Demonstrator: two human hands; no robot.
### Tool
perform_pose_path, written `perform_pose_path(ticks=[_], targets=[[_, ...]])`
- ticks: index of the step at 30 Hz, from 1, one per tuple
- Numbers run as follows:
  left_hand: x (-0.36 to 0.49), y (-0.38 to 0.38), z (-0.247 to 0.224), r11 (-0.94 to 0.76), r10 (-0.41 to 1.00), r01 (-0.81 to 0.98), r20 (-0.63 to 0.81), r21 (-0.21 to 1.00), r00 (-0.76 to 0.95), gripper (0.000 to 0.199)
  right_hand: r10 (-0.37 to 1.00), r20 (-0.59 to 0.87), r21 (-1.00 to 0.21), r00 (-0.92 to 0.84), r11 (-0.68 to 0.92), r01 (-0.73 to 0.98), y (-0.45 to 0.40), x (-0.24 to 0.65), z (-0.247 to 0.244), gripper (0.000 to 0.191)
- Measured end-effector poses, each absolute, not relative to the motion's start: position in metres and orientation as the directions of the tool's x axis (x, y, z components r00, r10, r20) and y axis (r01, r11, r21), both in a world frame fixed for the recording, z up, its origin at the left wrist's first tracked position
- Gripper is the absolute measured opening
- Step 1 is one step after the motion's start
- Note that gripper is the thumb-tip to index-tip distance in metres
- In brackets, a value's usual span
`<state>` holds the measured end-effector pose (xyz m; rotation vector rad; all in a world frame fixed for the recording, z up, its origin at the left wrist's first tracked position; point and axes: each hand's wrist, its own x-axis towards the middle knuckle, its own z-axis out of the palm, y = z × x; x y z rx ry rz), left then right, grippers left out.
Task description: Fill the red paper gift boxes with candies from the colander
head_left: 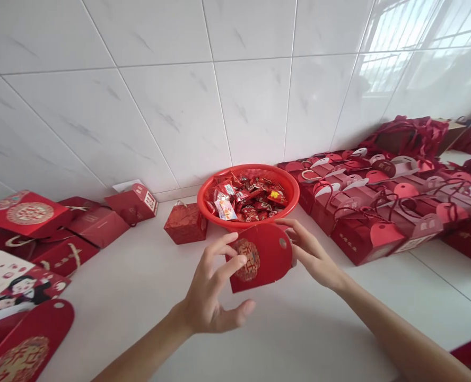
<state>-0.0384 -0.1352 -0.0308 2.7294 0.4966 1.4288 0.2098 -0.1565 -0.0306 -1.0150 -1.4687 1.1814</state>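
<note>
A red cardboard box [269, 254] with a gold round emblem and a hole near its rounded right end is held up above the white counter. My left hand [219, 286] is at its left side, fingertips against the emblem, with the thumb stretched apart below. At the right end my right hand [309, 252] grips the box, its fingertips partly hidden behind the card. Just behind the box stands a red plastic basket [248, 168] filled with wrapped sweets [255, 199].
Many red gift boxes [378, 212] with cord handles stand in rows at the right. A small red box [185, 223] sits left of the basket. More red boxes [96, 223] lie piled at the left. A tiled wall [172, 116] rises behind the counter [291, 334].
</note>
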Motion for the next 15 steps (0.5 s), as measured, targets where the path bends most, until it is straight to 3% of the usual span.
perform_pose_path(ticks=[6,12,15], targets=[[-0.034,-0.150,-0.016,-0.907,0.415,0.302,0.742,0.293,0.527,0.049,0.946,0.272,-0.883,-0.178,0.319,0.345,-0.159,0.205,-0.035,0.031],[-0.036,-0.160,-0.001,-0.889,0.456,0.338,0.657,0.308,0.601,0.022,0.922,0.338,-0.858,-0.187,0.384,0.342,-0.164,0.205,-0.033,0.023],[-0.036,-0.158,0.004,-0.851,0.521,0.422,0.602,0.312,0.605,0.022,0.914,0.362,-0.843,-0.184,0.405,0.354,-0.165,0.206,-0.033,0.019]])
